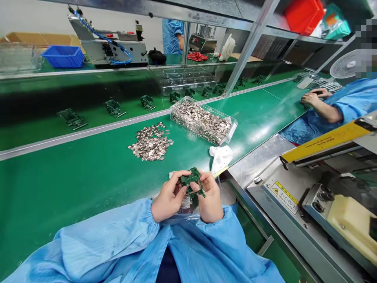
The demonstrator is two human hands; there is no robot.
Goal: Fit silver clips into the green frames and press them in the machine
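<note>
A green circuit board (192,177) with cut-out gaps is held up between my two hands, near the front edge of the bench. My left hand (169,197) grips its left side between thumb and fingers. On the right side, my right hand (210,198) pinches it, a fingertip showing through a gap. Below the board lies a pale bag or tray of small parts (185,202), partly hidden by my hands. Beyond my hands, a loose heap of small silvery metal pieces (151,142) rests on the green surface. A clear plastic box (232,127) full of similar pieces stands behind, to the right.
A crumpled white cloth or glove (220,157) lies right of my hands. Several circuit boards (113,108) sit in a row on the belt (38,125) behind. A metal machine (282,196) stands at right. A co-worker's hands (316,100) are farther along the bench.
</note>
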